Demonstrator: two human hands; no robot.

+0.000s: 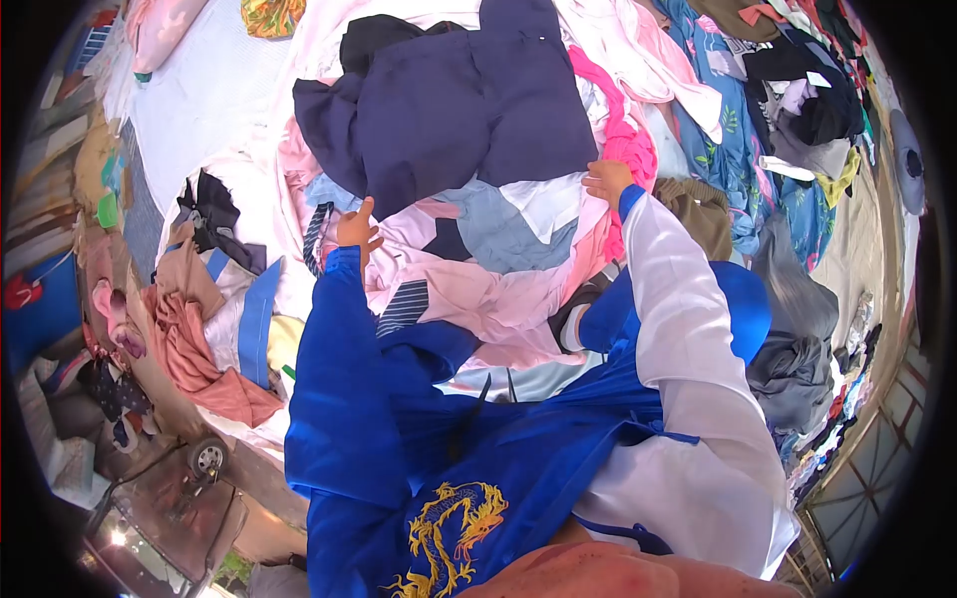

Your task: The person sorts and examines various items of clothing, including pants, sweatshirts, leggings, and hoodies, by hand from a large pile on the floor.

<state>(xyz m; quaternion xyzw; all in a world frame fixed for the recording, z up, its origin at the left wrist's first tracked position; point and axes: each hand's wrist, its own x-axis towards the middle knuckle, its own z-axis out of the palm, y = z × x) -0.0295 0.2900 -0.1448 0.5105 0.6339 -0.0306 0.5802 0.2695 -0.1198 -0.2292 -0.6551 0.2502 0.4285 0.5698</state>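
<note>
A dark navy garment (429, 110), its kind not plain from its folds, lies spread across the heap in front of me. My left hand (357, 232) is at its lower left corner, thumb raised against the edge and fingers apart. At the lower right corner, my right hand (606, 181) has its fingers closed on the hem, beside a bright pink cloth (628, 145). Below the garment lie a light blue cloth (513, 234), pale pink clothing (478, 299) and a striped piece (405, 305).
Black clothing (211, 214) and a dusty pink cloth (194, 324) lie at left. On the right are a blue leaf-patterned cloth (733, 140), an olive garment (693, 214) and dark grey fabric (793, 329). A small wheel (208, 457) shows at lower left.
</note>
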